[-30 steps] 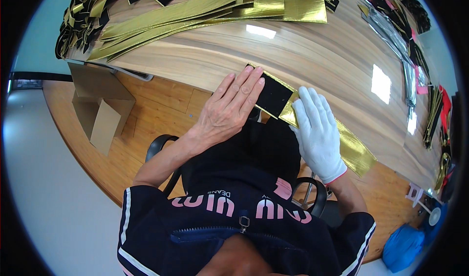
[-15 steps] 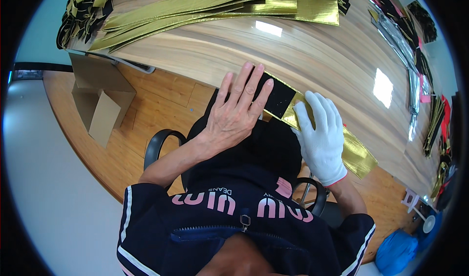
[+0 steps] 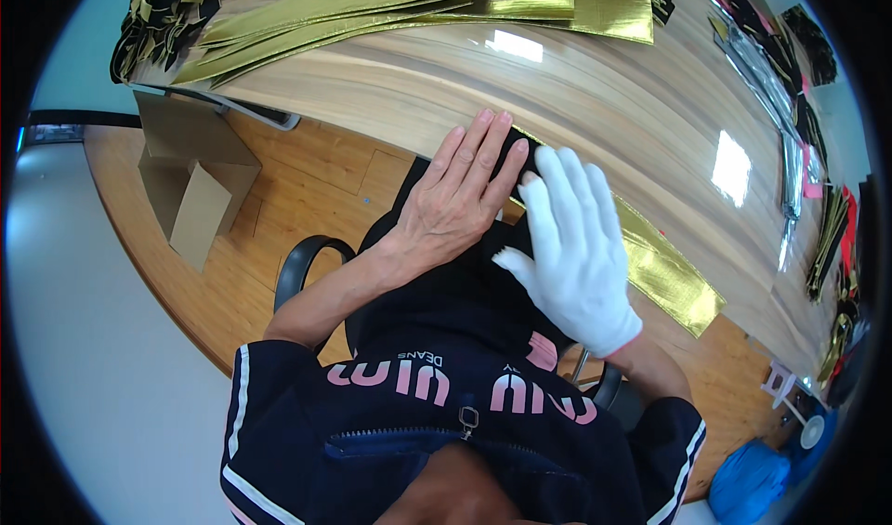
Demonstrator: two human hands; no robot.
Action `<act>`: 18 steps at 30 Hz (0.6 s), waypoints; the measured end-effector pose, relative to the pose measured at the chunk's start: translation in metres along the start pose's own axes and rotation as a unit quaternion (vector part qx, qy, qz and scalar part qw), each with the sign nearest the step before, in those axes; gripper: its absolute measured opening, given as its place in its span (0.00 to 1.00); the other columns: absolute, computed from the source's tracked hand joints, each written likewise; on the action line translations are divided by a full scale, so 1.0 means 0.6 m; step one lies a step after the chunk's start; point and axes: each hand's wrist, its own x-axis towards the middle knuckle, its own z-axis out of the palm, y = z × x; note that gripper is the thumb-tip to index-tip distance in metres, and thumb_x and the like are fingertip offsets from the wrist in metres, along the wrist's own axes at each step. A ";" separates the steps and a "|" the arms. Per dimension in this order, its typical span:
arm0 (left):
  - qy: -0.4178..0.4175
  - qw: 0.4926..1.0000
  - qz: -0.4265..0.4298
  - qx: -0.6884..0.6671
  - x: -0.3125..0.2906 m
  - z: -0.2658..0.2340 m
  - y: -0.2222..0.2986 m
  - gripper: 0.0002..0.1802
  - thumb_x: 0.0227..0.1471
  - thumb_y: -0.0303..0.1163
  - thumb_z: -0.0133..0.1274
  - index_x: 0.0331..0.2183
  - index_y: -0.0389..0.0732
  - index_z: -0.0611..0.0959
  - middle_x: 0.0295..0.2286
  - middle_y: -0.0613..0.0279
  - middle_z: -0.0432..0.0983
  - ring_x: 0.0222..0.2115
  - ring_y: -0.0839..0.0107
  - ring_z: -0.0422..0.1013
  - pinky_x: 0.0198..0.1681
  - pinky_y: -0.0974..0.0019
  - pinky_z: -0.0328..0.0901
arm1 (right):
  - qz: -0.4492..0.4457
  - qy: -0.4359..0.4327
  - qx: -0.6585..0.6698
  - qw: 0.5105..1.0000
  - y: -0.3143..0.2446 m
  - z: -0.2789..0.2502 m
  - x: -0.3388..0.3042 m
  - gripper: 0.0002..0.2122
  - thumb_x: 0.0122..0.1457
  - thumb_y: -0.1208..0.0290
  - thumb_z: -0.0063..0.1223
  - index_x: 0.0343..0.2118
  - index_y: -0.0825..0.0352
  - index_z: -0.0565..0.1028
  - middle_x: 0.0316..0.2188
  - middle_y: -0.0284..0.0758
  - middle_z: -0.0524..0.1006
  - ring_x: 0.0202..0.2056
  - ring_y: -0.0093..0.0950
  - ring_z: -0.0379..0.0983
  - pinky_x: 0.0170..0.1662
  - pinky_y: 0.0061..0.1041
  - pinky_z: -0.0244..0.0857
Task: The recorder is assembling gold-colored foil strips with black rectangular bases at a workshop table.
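A gold strip with a black section lies slantwise along the near edge of the wooden table. My bare left hand rests flat on its upper-left end, fingers stretched out. My right hand, in a white glove, lies flat over the strip's middle, its fingers extended and its thumb apart. The two hands are almost touching, and between them a little of the black section shows. Most of that section is hidden under the hands, while the gold end sticks out past the glove to the lower right.
Long gold strips lie stacked at the far side of the table, with black-and-gold bundles at the far left. Silver strips run along the right. An open cardboard box stands on the floor at left, near the chair armrest.
My gloved right hand has slid up and left along the strip toward my left hand, covering most of the black section. My left hand has barely moved.
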 end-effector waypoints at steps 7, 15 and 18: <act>-0.012 0.998 -0.004 -0.063 -0.002 -0.010 -0.012 0.39 0.49 0.27 0.57 0.64 0.40 0.73 0.67 0.47 0.63 0.67 0.54 0.63 0.63 0.54 0.58 | 0.015 -0.018 -0.070 0.997 0.024 0.045 -0.002 0.41 0.49 0.62 0.73 0.62 0.77 0.65 0.67 0.56 0.64 0.69 0.54 0.59 0.71 0.52 0.53; -0.023 0.960 -0.030 -0.277 -0.001 -0.039 -0.072 0.48 0.41 0.27 0.63 0.67 0.42 0.70 0.68 0.54 0.62 0.63 0.60 0.67 0.60 0.57 0.58 | 0.018 -0.021 -0.068 0.997 0.021 0.042 0.005 0.40 0.47 0.68 0.74 0.62 0.78 0.66 0.66 0.55 0.65 0.68 0.53 0.61 0.70 0.51 0.56; -0.007 0.949 -0.021 -0.314 -0.005 -0.034 -0.079 0.49 0.42 0.25 0.62 0.68 0.40 0.68 0.69 0.54 0.62 0.64 0.60 0.66 0.63 0.53 0.57 | 0.022 -0.017 -0.076 0.997 0.020 0.045 0.006 0.39 0.48 0.69 0.74 0.62 0.77 0.67 0.67 0.55 0.64 0.67 0.53 0.62 0.70 0.51 0.57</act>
